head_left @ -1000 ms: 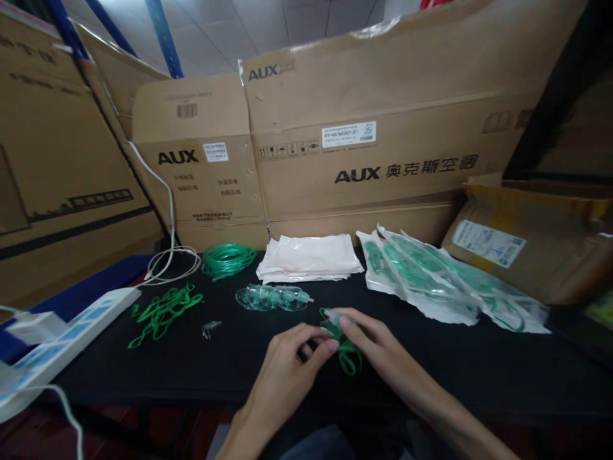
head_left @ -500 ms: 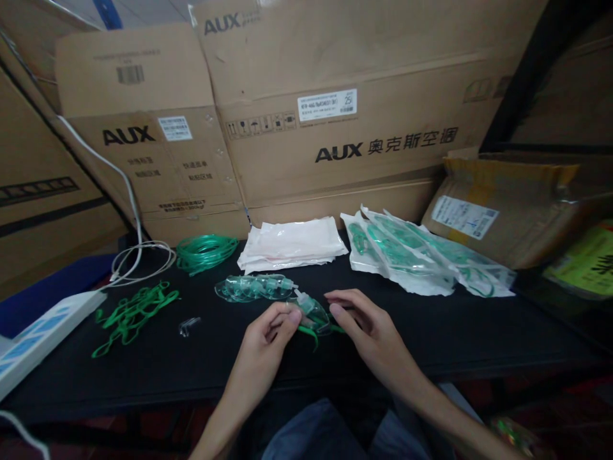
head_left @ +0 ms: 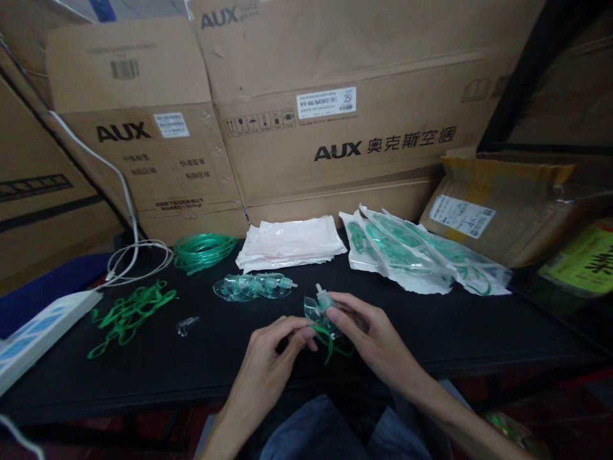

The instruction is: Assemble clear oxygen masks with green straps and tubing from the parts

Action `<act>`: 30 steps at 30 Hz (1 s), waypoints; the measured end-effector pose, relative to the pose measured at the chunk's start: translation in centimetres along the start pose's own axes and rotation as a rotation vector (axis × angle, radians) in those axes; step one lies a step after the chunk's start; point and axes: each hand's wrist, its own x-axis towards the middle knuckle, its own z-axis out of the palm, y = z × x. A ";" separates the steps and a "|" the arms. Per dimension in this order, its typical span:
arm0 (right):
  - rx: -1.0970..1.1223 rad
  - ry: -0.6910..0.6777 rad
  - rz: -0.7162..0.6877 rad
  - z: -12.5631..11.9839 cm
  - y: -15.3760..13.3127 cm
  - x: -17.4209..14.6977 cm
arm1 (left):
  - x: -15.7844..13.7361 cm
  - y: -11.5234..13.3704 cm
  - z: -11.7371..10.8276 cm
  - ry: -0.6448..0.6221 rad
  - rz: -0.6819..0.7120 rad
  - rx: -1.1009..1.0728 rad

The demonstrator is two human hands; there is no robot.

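Note:
A clear green oxygen mask (head_left: 313, 311) with a pale connector at its top is in front of me, above the table's near side. My right hand (head_left: 354, 322) is closed around the mask's right side, thumb and fingers on its green connector part. At the lower left of the mask, my left hand (head_left: 282, 345) pinches a green elastic strap (head_left: 328, 338), whose loose end hangs between the hands. Just beyond them lies a row of nested green masks (head_left: 253, 287).
Tangled green straps (head_left: 131, 316), small clear pieces (head_left: 186, 326) and a power strip (head_left: 45, 335) lie left. Behind are coiled green tubing (head_left: 204, 252), white packets (head_left: 290, 243) and bagged masks (head_left: 402, 252). Cardboard boxes (head_left: 373, 76) wall the back.
My right hand has taken hold of the mask, which now stands more upright. My left hand has moved down from the mask's connector to the strap at its edge.

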 end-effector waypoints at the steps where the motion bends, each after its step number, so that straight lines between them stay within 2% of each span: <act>1: 0.004 0.013 -0.001 0.0 0.1 0.0 | 0.0 0.1 0.0 0.012 0.000 0.029; 4: -0.026 0.048 -0.041 0.1 0.2 -0.4 | -0.2 0.2 0.0 0.046 -0.056 0.043; 7: -0.227 0.025 -0.222 0.4 0.3 -1.0 | -0.2 0.1 0.0 0.077 -0.116 0.013; 9: -0.423 -0.006 -0.365 0.7 0.6 -1.4 | -0.3 0.1 0.1 0.048 -0.135 0.010; 11: -0.565 -0.005 -0.467 1.0 1.0 -1.6 | -0.3 0.2 0.3 0.014 -0.132 0.031; 16: -0.724 0.133 -0.627 1.4 2.0 -1.8 | -0.4 0.7 0.7 0.023 -0.033 0.132; 25: -1.009 0.127 -0.704 1.0 2.8 -2.4 | -0.7 0.8 0.5 -0.054 -0.008 0.122; 30: -1.003 0.135 -0.715 1.0 2.6 -2.4 | -0.8 0.8 0.5 -0.057 0.032 0.124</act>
